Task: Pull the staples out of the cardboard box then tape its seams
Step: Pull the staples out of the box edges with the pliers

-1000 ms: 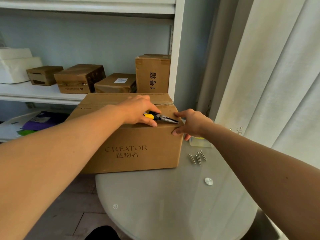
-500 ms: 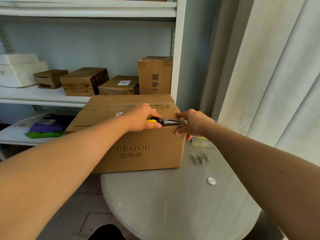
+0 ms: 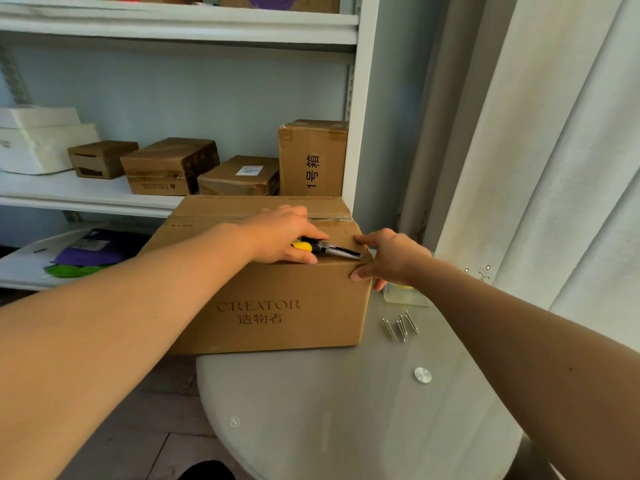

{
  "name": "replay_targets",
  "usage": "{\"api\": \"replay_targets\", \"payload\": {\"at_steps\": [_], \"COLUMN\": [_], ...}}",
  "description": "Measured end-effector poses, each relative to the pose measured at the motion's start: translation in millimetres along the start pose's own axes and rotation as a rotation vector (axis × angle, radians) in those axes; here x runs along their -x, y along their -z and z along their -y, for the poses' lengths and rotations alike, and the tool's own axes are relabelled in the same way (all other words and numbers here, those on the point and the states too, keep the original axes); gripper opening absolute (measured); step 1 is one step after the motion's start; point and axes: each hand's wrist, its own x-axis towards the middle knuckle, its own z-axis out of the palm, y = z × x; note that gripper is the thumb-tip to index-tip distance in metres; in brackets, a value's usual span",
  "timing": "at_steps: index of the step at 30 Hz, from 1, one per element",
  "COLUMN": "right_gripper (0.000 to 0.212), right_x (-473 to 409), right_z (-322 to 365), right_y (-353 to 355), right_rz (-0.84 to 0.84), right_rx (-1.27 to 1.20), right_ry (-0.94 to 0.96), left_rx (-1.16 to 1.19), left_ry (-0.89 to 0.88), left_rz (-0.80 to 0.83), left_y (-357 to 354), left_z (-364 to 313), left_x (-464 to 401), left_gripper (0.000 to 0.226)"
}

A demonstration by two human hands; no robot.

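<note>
Four small brown boxes (image 3: 242,174) stand along the shelf (image 3: 86,197), a white container (image 3: 38,140) at its left end. Loose nails (image 3: 400,327) lie near the round table's (image 3: 346,427) right edge, beside white curtains (image 3: 554,150).

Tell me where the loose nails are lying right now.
In the head view, the nails lie in a small cluster on the round glass table, just right of the CREATOR cardboard box and in front of a small clear container.
</note>
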Motion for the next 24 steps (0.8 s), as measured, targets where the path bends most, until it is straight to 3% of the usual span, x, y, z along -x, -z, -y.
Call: {"api": "replay_targets", "payload": {"at_steps": [15, 24], "right_gripper": [0.076, 0.074], "right_x": [3.1, 4.4], "right_z": [1.7, 4.6], "right_y": [-0.5, -0.7], "right_rz": [-0.004, -0.002], "right_rx": [0.072, 0.086], "right_ry": [0.0, 0.0], "left_rx": [-0.099, 0.02], "left_ry": [-0.008, 0.073], "left_rz": [0.012, -0.026], "left_y": [8.9, -2.2], "left_z": [-8.4, -17.3], "left_x": [-0.2, 4.6], "left_gripper": [0.053, 0.045]}}
